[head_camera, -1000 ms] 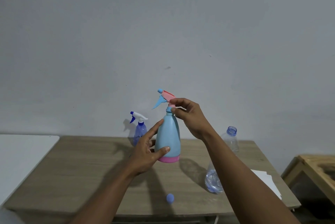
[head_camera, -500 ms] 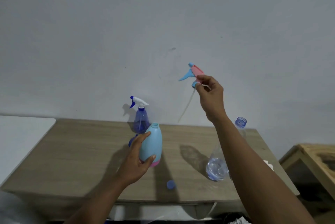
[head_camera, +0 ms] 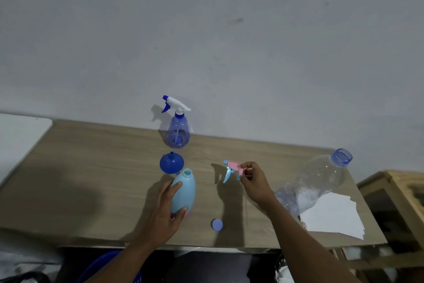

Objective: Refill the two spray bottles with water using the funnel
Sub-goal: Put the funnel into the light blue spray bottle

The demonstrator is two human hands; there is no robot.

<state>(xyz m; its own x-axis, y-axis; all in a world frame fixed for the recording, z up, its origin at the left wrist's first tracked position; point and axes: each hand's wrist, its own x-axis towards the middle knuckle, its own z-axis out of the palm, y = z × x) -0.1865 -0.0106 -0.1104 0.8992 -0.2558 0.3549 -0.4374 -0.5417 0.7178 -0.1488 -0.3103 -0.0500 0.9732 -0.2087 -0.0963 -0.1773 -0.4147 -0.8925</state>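
Note:
My left hand point(head_camera: 166, 211) grips the light blue spray bottle point(head_camera: 184, 191), which stands on the wooden table point(head_camera: 91, 179) with its neck open. My right hand point(head_camera: 253, 183) pinches the pink and blue spray head point(head_camera: 232, 169), holding it low over the table to the right of that bottle. A dark blue funnel point(head_camera: 171, 163) lies mouth-down just behind the light blue bottle. The translucent blue spray bottle point(head_camera: 177, 133), with its white trigger head on, stands at the back by the wall. A clear water bottle point(head_camera: 314, 181) without its cap stands at the right.
A small blue cap point(head_camera: 217, 224) lies near the table's front edge. White paper sheets point(head_camera: 332, 216) sit at the front right corner. A wooden stand point(head_camera: 394, 193) is to the right of the table and a white surface point(head_camera: 20, 136) to the left.
My right hand pulled the spray head off the light blue bottle, lifted it high, then brought it down near the table. My left hand lowered the bottle onto the table.

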